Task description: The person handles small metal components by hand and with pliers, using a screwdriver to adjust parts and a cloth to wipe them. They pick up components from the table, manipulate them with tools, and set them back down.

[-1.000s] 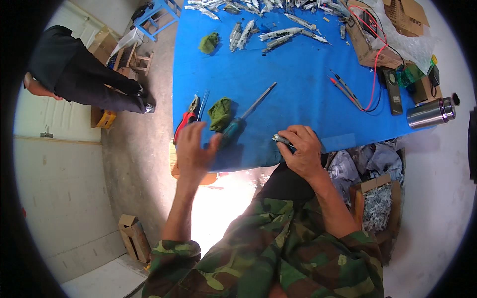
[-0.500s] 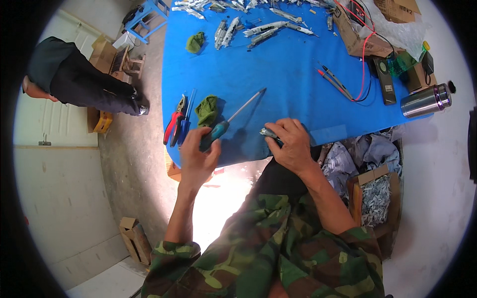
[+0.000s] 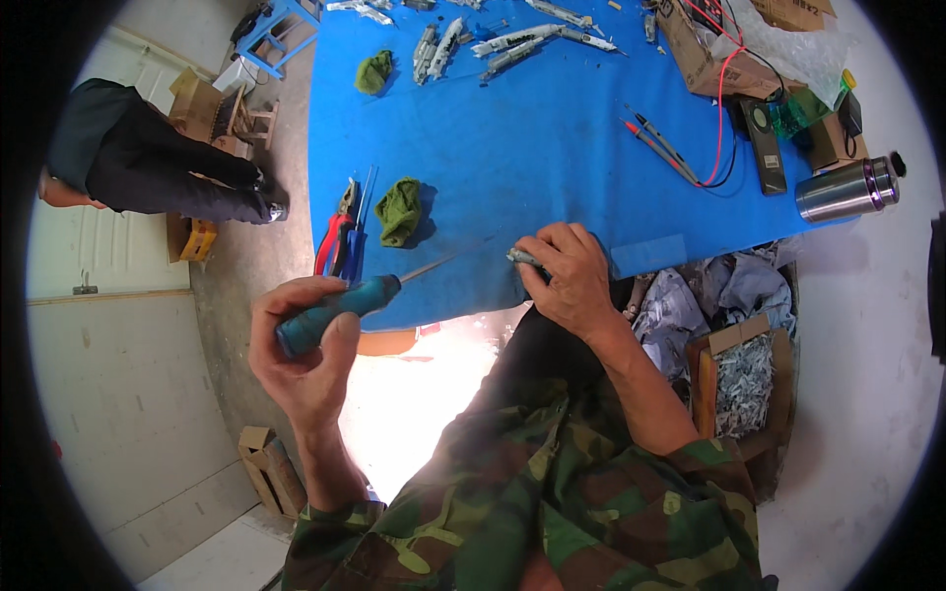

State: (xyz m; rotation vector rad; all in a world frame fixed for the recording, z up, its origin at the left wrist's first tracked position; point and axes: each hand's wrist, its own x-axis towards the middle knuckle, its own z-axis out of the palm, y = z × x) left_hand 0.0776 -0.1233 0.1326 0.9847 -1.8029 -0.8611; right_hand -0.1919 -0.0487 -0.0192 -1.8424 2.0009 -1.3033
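My left hand (image 3: pixel 301 379) is wrapped round the teal handle of a screwdriver (image 3: pixel 340 313), raised off the front left edge of the table. Its metal shaft points right and away, and the tip blurs against the blue cloth. At the table's front edge, my right hand (image 3: pixel 576 286) grips a small grey-white cylindrical piece (image 3: pixel 522 258); only its end shows past the fingers. Beyond my left hand lie red-handled pliers (image 3: pixel 335 236), a thin blue-handled tool (image 3: pixel 356 248) and a crumpled green cloth (image 3: pixel 399 213).
Worn grey-white sticks (image 3: pixel 512 44) and another green cloth (image 3: pixel 373 72) lie at the far side. Test probes (image 3: pixel 660 153), a black device (image 3: pixel 763 148) and a steel flask (image 3: pixel 845 192) are on the right. Below stands a scrap box (image 3: pixel 746 389). A person (image 3: pixel 148 148) stands left.
My left hand has lifted the screwdriver and moved left and nearer to me, off the table edge. My right hand has barely moved. The view has shifted slightly.
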